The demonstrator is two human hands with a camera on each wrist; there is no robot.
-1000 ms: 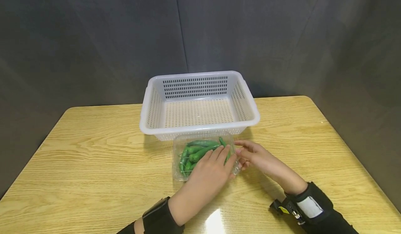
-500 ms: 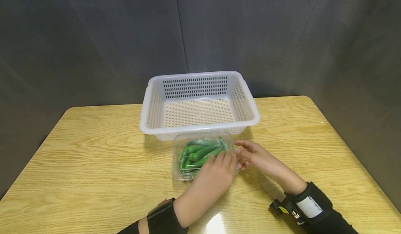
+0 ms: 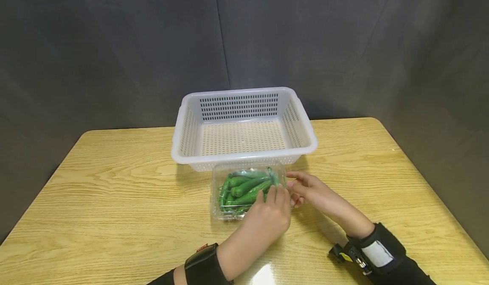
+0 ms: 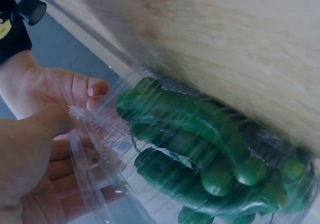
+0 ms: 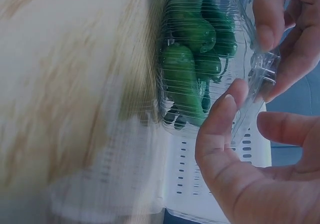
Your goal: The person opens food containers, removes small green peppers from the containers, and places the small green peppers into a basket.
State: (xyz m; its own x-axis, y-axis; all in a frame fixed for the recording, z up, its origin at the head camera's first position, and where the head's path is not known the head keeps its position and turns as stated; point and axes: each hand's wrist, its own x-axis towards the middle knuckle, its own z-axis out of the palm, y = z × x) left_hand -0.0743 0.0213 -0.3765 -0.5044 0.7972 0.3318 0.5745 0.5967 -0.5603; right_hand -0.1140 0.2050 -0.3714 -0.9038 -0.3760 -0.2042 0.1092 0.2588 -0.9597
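Observation:
A clear plastic clamshell box (image 3: 229, 196) of green peppers (image 3: 244, 186) lies on the wooden table (image 3: 114, 200), just in front of an empty white slotted basket (image 3: 244, 128). My left hand (image 3: 276, 191) reaches across to the box's right end and pinches the clear rim there. In the left wrist view the left hand (image 4: 45, 149) holds the clear film beside the peppers (image 4: 200, 134). My right hand (image 3: 294, 187) meets the same edge from the right. In the right wrist view the right hand (image 5: 250, 119) has thumb and finger around the clear flap (image 5: 262, 69), and the left hand's fingers (image 5: 272, 29) pinch it from above.
The basket stands at the table's far middle, touching or nearly touching the box. Bare wood lies left and right of the box. A dark cloth backdrop (image 3: 114, 43) hangs behind the table. Both wrists wear black bands.
My left hand has slid rightward off the top of the box to its right edge, uncovering more of the peppers. The right hand has stayed in place.

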